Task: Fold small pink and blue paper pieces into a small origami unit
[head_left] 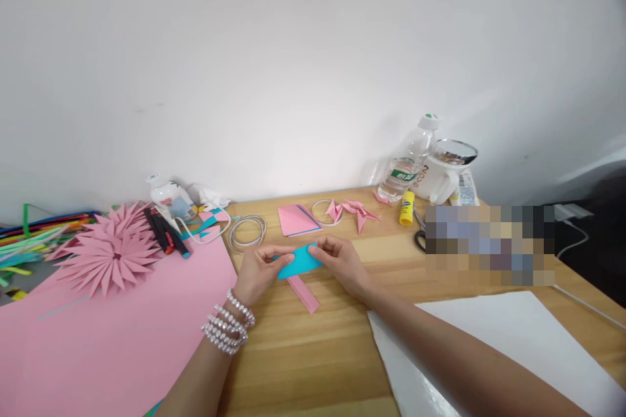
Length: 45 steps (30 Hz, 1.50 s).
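A small piece of blue paper (300,262) is held between my two hands above the wooden table. My left hand (260,268), with beaded bracelets on the wrist, pinches its left end. At its right end, the thumb and fingers of my right hand (342,262) are closed on it. Just below lies a narrow folded pink paper strip (304,294), its upper end hidden behind the blue piece. Beyond my hands sit a small stack of pink and blue paper (297,219) and several folded pink paper shapes (360,214).
Large pink sheets (127,352) cover the left side, with a pink paper flower (115,251) and markers (169,232) on them. A glue stick (406,208), scissors (419,234), water bottle (408,163) and white mug (440,176) stand right. A white sheet (533,339) lies front right.
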### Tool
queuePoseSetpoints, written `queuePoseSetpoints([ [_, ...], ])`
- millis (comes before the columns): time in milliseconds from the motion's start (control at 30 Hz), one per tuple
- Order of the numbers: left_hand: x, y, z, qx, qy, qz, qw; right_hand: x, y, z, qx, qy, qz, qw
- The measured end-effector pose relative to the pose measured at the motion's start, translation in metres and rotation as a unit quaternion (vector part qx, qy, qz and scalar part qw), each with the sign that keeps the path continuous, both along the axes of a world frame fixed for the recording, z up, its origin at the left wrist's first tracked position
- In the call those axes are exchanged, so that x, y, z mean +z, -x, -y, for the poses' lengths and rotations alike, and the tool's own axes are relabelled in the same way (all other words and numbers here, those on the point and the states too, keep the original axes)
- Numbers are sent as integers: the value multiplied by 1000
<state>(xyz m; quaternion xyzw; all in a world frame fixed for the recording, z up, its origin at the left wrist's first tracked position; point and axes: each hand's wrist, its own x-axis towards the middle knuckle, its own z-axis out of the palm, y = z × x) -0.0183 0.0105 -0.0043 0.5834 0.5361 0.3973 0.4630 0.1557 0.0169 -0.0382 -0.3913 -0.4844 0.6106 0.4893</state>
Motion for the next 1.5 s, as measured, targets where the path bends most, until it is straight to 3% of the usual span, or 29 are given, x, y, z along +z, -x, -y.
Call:
queuePoseSetpoints([
  [267, 0, -1, 1, -1, 4, -13, 1000, -3, 0, 0, -27, -15, 26, 999],
  [467, -3, -1, 1, -32, 2, -9, 999, 0, 0, 5, 39, -51, 48, 997],
  [633, -1, -3, 2, -36, 18, -5, 999, -2, 1, 8, 30, -96, 101, 990],
  [767, 0, -3, 1, -35, 30, -18, 999, -5, 0, 7, 60, -121, 140, 981],
  [900, 1, -3, 1, -33, 30, -20, 999, -7, 0, 6, 68, -99, 125, 985],
  [1000, 4, -4, 2, -23, 44, 4, 999, -8, 2, 5, 45, -77, 91, 992],
  [1200, 5, -10, 5, -58, 88, 78, 991, -4, 3, 5, -41, -70, 68, 994],
  [1500, -3, -25, 9, 24, 37, 54, 998, -1, 3, 6, -57, -87, 60, 993],
])
